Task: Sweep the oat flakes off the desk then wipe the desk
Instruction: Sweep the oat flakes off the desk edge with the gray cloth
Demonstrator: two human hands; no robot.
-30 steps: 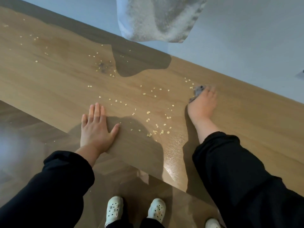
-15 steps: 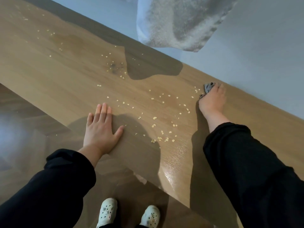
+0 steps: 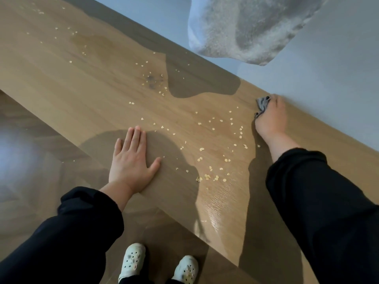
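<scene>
Head cam: R hand (image 3: 270, 117) at far edge of bench (image 3: 82, 78), right by the wall (image 3: 338, 89), fingers curled round a grey cloth (image 3: 262, 103) that touches the wood. L hand (image 3: 131, 160) flat, palm down, fingers straight, holds nothing, near front edge. Most oat flakes (image 3: 213, 144) lie btwn the 2 hands, i.e. left of R hand and toward near edge; thinner trail runs further left along bench's long axis. Main patch starts just beside R hand, so prob. its sweep, leftward/frontward. No brands or text readable
</scene>
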